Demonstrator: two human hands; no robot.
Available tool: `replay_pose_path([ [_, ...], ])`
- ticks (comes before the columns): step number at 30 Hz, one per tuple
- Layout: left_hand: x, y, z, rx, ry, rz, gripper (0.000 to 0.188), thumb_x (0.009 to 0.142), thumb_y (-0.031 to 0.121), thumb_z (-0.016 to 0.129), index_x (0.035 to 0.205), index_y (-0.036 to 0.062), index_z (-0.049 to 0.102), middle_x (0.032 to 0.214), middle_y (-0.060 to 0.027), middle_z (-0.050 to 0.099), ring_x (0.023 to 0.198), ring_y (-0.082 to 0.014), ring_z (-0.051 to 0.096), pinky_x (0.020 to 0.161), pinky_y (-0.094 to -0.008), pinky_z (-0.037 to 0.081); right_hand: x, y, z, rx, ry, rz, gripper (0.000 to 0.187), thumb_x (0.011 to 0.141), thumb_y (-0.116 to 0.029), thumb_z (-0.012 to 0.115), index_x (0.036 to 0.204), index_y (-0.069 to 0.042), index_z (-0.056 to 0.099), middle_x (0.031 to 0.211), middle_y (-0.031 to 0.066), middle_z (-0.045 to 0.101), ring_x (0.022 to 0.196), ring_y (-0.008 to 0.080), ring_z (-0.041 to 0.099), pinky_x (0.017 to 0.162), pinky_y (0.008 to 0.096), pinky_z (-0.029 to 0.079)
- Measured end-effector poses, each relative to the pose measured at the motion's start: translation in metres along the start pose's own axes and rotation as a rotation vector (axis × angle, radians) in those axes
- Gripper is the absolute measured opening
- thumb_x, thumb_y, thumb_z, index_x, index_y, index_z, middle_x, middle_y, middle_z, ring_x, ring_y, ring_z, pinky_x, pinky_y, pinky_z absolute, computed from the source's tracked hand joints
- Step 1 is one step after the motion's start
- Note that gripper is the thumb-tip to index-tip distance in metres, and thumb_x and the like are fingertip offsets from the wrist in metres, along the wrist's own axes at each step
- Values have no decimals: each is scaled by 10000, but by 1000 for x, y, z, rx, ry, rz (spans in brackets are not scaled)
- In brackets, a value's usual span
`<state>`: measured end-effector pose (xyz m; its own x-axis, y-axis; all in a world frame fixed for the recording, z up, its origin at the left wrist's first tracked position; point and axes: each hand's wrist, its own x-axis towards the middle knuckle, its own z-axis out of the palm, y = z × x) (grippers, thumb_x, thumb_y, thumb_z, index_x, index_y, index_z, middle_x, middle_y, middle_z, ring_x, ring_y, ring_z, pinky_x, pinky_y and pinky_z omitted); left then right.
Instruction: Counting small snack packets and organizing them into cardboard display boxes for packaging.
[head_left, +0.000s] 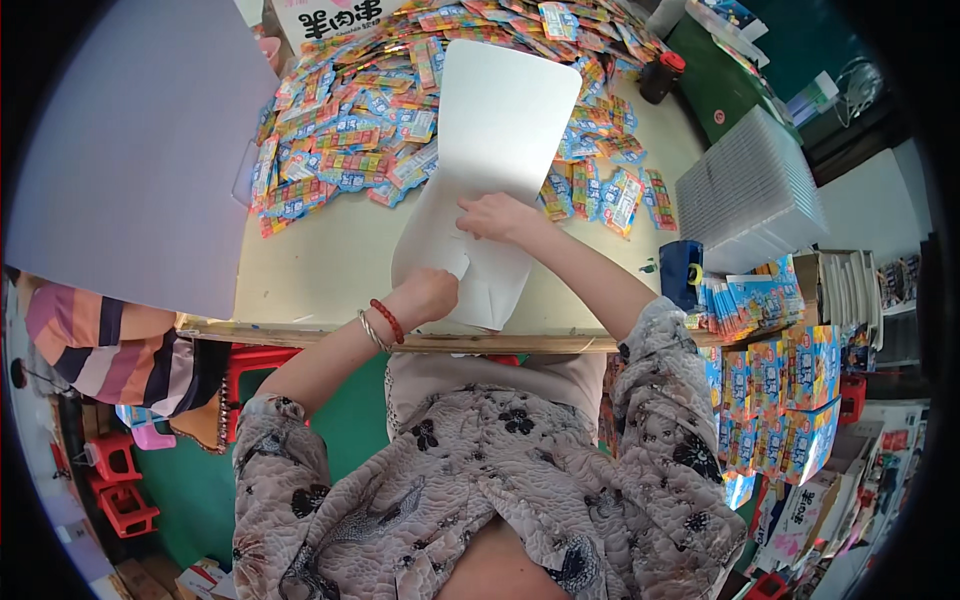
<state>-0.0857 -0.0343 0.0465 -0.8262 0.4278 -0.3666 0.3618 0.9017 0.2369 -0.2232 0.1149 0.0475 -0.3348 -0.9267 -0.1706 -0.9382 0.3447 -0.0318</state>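
A white cardboard sheet (pixel 508 110) with rounded far corners lies bent across the table in front of me. Its far half reaches over a pile of small colourful packets (pixel 350 160), and a cut flap shows in its near part. My left hand (pixel 430 293), with a red bead bracelet and a pale bangle at the wrist, is closed at the sheet's near left side; its fingertips are partly hidden. Farther up the sheet, my right hand (pixel 497 218) is closed with curled fingers on the card's middle.
A dark cup with a red lid (pixel 662 76) stands at the far right. Stacked clear plastic trays (pixel 752 190) and a blue tape dispenser (pixel 682 274) sit on the right. A large grey panel (pixel 130 150) rises at the left. Printed boxes (pixel 780 400) are stacked beside the table.
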Motion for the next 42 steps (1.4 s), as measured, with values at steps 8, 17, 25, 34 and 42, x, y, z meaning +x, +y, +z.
replay_pose_path([
  [8,6,6,8,168,-101,150,341,857,307,539,760,21,697,794,-178,680,751,-341,670,686,-407,531,13,-7,20,-40,39,109,253,730,-158,684,947,-42,627,1061,154,541,821,305,651,671,399,541],
  [17,44,2,26,109,-115,243,571,734,599,644,753,31,704,817,-174,677,808,-329,664,727,-405,525,7,-15,37,75,-2,46,200,751,-136,639,938,-68,634,899,132,651,907,309,641,761,422,522],
  [25,4,-10,32,-54,-18,-205,558,768,560,642,720,6,691,775,-206,668,772,-358,664,714,-424,527,-90,-47,-57,618,807,16,258,799,-123,641,1051,-73,612,1036,102,617,1015,303,573,871,417,461],
  [34,0,-46,-6,-56,-147,-277,520,774,522,647,657,17,688,620,-130,656,682,-308,673,698,-407,528,-402,67,-169,-40,807,881,217,726,-102,731,925,-80,648,905,30,587,944,203,528,788,337,412],
  [42,-8,-55,-24,54,-182,-256,489,786,502,647,711,19,682,691,-162,663,687,-325,656,641,-405,508,-465,136,-179,530,543,876,138,758,-119,747,867,-66,681,828,-29,616,784,81,547,717,242,413],
])
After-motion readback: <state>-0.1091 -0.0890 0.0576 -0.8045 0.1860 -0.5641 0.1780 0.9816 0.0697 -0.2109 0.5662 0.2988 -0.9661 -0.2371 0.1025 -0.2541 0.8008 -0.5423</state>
